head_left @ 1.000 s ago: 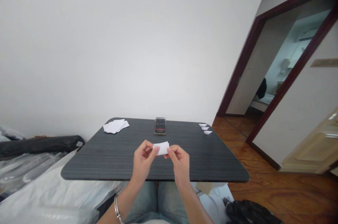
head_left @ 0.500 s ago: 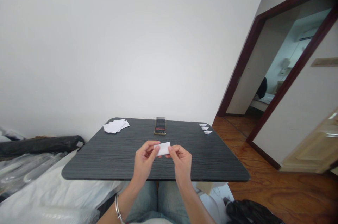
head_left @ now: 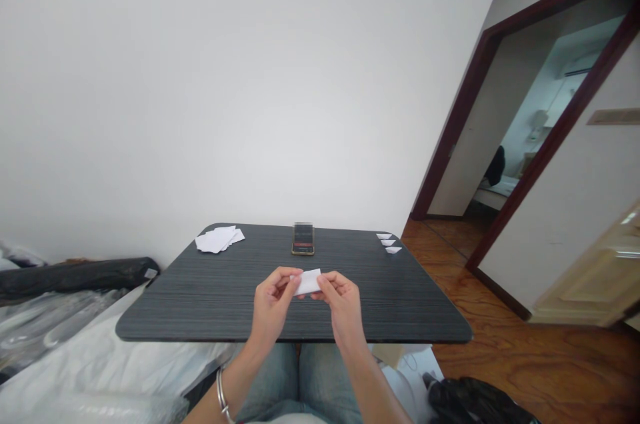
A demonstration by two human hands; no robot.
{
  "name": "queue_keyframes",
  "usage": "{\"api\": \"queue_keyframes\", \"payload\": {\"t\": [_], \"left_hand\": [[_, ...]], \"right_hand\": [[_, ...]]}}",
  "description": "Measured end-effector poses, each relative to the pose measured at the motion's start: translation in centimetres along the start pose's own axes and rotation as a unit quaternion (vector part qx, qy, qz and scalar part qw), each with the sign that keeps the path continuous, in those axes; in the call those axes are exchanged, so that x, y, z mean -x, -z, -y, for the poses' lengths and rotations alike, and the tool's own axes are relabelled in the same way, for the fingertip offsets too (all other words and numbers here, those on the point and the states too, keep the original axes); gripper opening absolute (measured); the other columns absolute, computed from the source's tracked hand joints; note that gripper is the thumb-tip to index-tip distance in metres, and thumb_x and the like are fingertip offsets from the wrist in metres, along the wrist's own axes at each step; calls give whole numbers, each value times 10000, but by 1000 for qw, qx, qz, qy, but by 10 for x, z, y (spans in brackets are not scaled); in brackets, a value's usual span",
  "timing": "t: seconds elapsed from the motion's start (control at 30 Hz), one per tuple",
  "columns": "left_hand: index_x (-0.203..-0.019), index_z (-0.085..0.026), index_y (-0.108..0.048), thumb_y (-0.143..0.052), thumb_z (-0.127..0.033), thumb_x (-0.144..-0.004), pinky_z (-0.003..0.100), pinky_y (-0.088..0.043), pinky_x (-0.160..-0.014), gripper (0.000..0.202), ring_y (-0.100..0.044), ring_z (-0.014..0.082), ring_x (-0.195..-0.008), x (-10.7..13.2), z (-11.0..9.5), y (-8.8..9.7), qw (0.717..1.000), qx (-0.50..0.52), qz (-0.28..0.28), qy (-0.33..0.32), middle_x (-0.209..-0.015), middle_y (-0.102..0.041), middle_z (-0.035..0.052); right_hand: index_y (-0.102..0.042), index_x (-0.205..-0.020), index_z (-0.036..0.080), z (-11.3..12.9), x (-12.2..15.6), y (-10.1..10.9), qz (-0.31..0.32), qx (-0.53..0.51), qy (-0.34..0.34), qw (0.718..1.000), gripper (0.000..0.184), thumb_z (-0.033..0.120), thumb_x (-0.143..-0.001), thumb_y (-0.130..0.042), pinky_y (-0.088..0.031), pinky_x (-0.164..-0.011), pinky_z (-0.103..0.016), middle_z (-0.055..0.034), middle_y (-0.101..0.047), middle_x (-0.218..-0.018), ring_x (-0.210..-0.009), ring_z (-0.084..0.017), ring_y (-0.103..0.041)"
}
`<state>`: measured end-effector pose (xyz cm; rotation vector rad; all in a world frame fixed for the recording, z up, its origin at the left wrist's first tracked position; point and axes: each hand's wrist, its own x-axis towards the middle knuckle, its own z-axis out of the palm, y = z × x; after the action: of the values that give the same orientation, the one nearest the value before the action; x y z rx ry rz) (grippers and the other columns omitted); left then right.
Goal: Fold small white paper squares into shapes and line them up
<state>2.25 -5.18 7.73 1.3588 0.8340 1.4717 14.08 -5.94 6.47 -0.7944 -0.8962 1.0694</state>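
Observation:
A small white piece of paper [head_left: 307,282], seemingly folded into a rectangle, is held up over the near half of the dark table. My left hand [head_left: 273,297] pinches its left end between thumb and fingers; a silver bangle circles that wrist. Its right end is gripped by my right hand [head_left: 341,301], thumb on top. The fingertips behind the paper are partly hidden. At the table's far left lies a loose pile of white paper pieces [head_left: 217,239]. Three small folded papers [head_left: 388,243] sit in a column at the far right.
A phone [head_left: 303,241] stands at the table's back middle, near the white wall. The dark table [head_left: 200,304] has rounded corners. Plastic-wrapped things [head_left: 60,317] lie at the left, and a black bag [head_left: 475,401] is on the floor at right. A doorway opens on the right.
Both hands and the paper have shifted very slightly left. The grip on the paper is the same.

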Motion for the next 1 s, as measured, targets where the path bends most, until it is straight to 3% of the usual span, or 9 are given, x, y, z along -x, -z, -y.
{"api": "queue_keyframes", "payload": {"t": [0.23,0.4,0.57,0.73,0.83,1.0], "left_hand": [[-787,-127,-596,-604,-247,-701,195,-468,-520,147,-564,112,-551,1,-1,0,1000,9,6,-8,-616,-629,1],[-781,-133,-583,-608,-249,-700,187,-458,-524,144,-564,109,-569,0,0,1,1000,21,17,7,-619,-629,-2],[-742,-126,-610,-631,-235,-680,161,-402,-488,127,-528,87,-534,-3,0,8,999,-19,35,7,-616,-625,3],[-629,-115,-635,-634,-238,-676,175,-366,-467,132,-488,91,-499,-9,-7,13,993,-73,95,-6,-544,-582,6],[-605,-115,-627,-624,-228,-689,180,-359,-483,141,-478,92,-518,-9,-12,12,991,-81,106,-29,-554,-563,6],[-617,-119,-593,-584,-228,-728,174,-337,-479,156,-433,77,-512,-4,-12,8,997,-15,71,-35,-556,-518,-11]], "right_hand": [[-623,-608,133,4,1,0,2,28,13,1000,144,264,-661,-651,-451,-496,-206,-1,-609,-564,-513,-102,-533],[-600,-608,139,7,2,2,10,102,62,993,140,247,-697,-611,-415,-481,-205,12,-568,-521,-493,-103,-509],[-589,-597,148,17,6,2,45,251,163,953,145,204,-728,-564,-407,-515,-216,7,-561,-545,-515,-113,-513],[-578,-575,157,27,8,0,85,330,219,914,142,182,-713,-554,-404,-497,-212,12,-547,-529,-486,-109,-509],[-579,-583,160,30,9,-3,93,323,222,915,143,187,-719,-546,-404,-486,-207,11,-548,-533,-488,-109,-507],[-609,-670,159,29,13,-6,95,269,205,936,90,216,-723,-563,-412,-489,-208,-6,-582,-606,-553,-124,-529]]}}
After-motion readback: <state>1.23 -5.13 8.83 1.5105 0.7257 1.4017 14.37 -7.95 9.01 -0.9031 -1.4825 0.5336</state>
